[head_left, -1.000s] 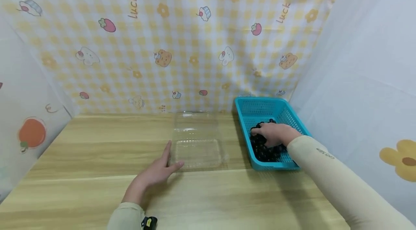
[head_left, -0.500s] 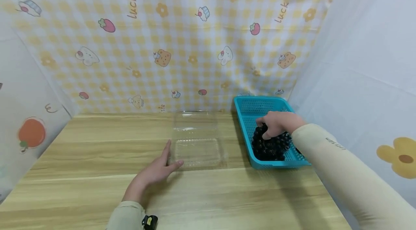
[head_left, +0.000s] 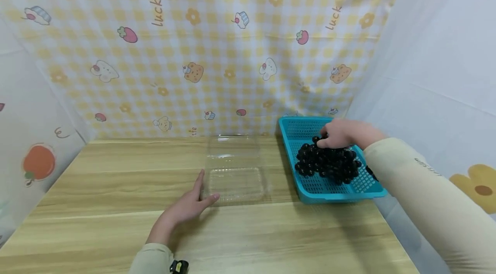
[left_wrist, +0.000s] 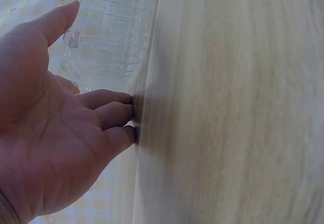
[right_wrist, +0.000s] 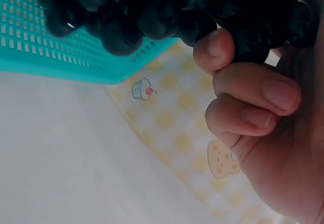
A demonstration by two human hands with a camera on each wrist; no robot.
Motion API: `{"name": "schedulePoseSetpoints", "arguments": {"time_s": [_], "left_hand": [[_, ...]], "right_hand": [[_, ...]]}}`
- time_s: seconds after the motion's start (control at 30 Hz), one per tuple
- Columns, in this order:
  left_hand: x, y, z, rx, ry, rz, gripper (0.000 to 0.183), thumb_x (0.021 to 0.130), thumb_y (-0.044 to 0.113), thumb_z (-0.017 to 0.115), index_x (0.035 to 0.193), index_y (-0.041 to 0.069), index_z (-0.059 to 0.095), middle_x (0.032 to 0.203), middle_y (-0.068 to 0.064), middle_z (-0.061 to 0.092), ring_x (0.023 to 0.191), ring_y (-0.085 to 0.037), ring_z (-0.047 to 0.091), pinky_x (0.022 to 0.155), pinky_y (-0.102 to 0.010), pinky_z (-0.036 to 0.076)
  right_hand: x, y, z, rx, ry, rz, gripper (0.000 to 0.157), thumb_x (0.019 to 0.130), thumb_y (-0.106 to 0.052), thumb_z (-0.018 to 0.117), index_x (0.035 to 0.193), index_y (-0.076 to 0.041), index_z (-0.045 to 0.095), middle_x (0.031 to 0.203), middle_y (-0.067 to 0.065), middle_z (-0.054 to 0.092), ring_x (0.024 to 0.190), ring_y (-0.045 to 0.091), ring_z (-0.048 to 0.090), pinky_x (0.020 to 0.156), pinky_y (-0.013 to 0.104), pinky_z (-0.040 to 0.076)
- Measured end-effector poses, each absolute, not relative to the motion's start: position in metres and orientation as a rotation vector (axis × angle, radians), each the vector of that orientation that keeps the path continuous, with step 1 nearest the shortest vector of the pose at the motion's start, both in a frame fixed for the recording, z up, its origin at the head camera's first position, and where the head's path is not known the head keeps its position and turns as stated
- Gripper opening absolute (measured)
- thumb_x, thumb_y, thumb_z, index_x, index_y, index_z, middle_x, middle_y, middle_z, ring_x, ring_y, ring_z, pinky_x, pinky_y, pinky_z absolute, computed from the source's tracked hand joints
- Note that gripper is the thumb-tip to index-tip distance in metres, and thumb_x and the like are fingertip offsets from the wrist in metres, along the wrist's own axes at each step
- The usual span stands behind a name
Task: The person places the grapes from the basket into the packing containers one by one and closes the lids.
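A bunch of dark grapes hangs from my right hand, over the blue basket. In the right wrist view, the fingers of that hand are curled at the edge of the grapes. At the left side of a clear plastic container, my left hand lies with its fingers extended and thumb apart, fingertips at the container's edge. The left wrist view has this hand palm toward the camera, with the clear container just beyond the fingers.
The wooden table meets a yellow checked cloth at the back. White cloth hangs at the right, close to the basket. The container's raised clear lid stands on its far side.
My right hand has lifted the grapes up from the basket floor and moved slightly right and back. The basket has shifted a little. The left hand stays put.
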State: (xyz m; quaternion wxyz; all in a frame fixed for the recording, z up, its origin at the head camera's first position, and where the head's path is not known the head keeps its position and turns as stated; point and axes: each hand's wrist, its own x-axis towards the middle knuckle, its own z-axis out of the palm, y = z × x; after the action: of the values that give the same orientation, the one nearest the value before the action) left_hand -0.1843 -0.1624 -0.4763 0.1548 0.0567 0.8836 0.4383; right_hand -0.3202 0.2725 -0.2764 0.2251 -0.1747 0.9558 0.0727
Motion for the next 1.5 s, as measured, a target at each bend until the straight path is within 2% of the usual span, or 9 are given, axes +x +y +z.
{"name": "schedulePoseSetpoints", "arguments": {"time_s": [0.2, 0.5, 0.87, 1.03, 1.3, 1.4, 1.5], "left_hand": [[-0.183, -0.163, -0.477, 0.156, 2.524, 1.263, 0.107, 0.106, 0.055, 0.059, 0.17, 0.013, -0.017, 0.174, -0.034, 0.008, 0.158, -0.06, 0.019, 0.129, -0.072, 0.018], [-0.184, -0.162, -0.476, 0.165, 2.538, 1.245, 0.107, 0.106, 0.054, 0.059, 0.17, 0.013, -0.016, 0.172, -0.036, 0.01, 0.156, -0.061, 0.022, 0.129, -0.072, 0.019], [-0.185, -0.162, -0.477, 0.162, 2.537, 1.248, 0.107, 0.106, 0.055, 0.059, 0.17, 0.013, -0.015, 0.171, -0.037, 0.013, 0.156, -0.06, 0.024, 0.128, -0.072, 0.021], [-0.183, -0.161, -0.478, 0.158, 2.537, 1.243, 0.107, 0.106, 0.056, 0.058, 0.17, 0.014, -0.016, 0.171, -0.037, 0.013, 0.155, -0.061, 0.024, 0.128, -0.073, 0.022], [-0.183, -0.161, -0.476, 0.171, 2.554, 1.226, 0.107, 0.106, 0.057, 0.058, 0.17, 0.013, -0.015, 0.169, -0.039, 0.017, 0.153, -0.063, 0.029, 0.125, -0.075, 0.026], [-0.183, -0.161, -0.477, 0.169, 2.554, 1.228, 0.107, 0.106, 0.056, 0.058, 0.171, 0.013, -0.015, 0.17, -0.038, 0.016, 0.153, -0.063, 0.028, 0.126, -0.074, 0.025], [-0.183, -0.161, -0.477, 0.169, 2.555, 1.229, 0.107, 0.106, 0.056, 0.058, 0.171, 0.013, -0.015, 0.171, -0.036, 0.015, 0.153, -0.063, 0.028, 0.126, -0.074, 0.025]], "right_hand": [[-0.318, 0.274, -0.266, -0.448, 2.658, 0.162, 0.068, 0.111, -0.046, 0.047, 0.156, 0.005, 0.047, 0.159, 0.032, 0.049, 0.145, 0.054, 0.047, 0.115, 0.068, 0.046], [-0.314, 0.272, -0.245, -0.469, 2.734, 0.119, 0.065, 0.111, -0.043, 0.05, 0.152, 0.008, 0.052, 0.156, 0.035, 0.05, 0.143, 0.056, 0.048, 0.113, 0.068, 0.047], [-0.309, 0.251, -0.221, -0.548, 2.805, 0.167, 0.062, 0.109, -0.041, 0.052, 0.15, 0.005, 0.056, 0.151, 0.032, 0.058, 0.136, 0.051, 0.058, 0.11, 0.066, 0.05], [-0.304, 0.235, -0.215, -0.587, 2.83, 0.181, 0.062, 0.109, -0.041, 0.05, 0.15, 0.005, 0.056, 0.152, 0.03, 0.059, 0.139, 0.049, 0.057, 0.115, 0.065, 0.047], [-0.3, 0.203, -0.211, -0.593, 2.858, 0.203, 0.063, 0.108, -0.045, 0.048, 0.155, -0.003, 0.053, 0.157, 0.023, 0.057, 0.145, 0.046, 0.054, 0.12, 0.064, 0.044], [-0.301, 0.19, -0.211, -0.608, 2.863, 0.215, 0.062, 0.108, -0.046, 0.047, 0.156, -0.006, 0.054, 0.153, 0.021, 0.061, 0.137, 0.042, 0.062, 0.117, 0.063, 0.047], [-0.303, 0.177, -0.212, -0.635, 2.87, 0.226, 0.059, 0.108, -0.045, 0.047, 0.152, -0.008, 0.057, 0.141, 0.019, 0.069, 0.119, 0.035, 0.07, 0.11, 0.06, 0.053]]}}
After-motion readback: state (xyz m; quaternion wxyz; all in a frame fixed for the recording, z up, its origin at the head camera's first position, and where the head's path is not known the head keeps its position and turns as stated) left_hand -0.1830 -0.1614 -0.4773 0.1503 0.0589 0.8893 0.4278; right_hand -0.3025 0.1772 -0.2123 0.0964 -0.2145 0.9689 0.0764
